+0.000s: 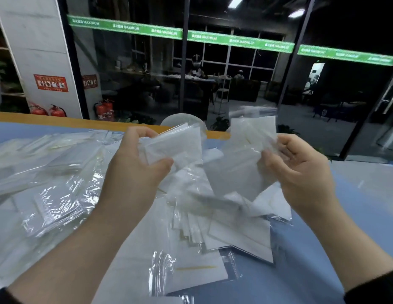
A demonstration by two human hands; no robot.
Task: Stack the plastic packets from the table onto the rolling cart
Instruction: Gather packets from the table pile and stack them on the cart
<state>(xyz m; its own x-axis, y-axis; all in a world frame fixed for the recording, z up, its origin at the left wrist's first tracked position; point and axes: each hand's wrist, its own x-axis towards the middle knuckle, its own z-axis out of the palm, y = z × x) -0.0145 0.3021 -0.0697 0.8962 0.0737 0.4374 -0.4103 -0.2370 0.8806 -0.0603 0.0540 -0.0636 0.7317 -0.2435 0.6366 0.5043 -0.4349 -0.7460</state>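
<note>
Clear plastic packets, each a thin film sleeve around a flat white sheet, look light, floppy and slick, so a judgement is that they will slide apart unless pinched firmly near an edge or squared into a bundle first. The left hand [143,159] grips one fanned bunch of packets [175,143], its long edges tilted up and away to the right; the right hand [301,170] pinches a second bunch [246,154], standing nearly upright. Below them, loose packets [224,224] lie scattered at mixed angles on the blue tabletop [355,227]. More glossy wrapped packs [57,205] sit to the left. No rolling cart is in view.
</note>
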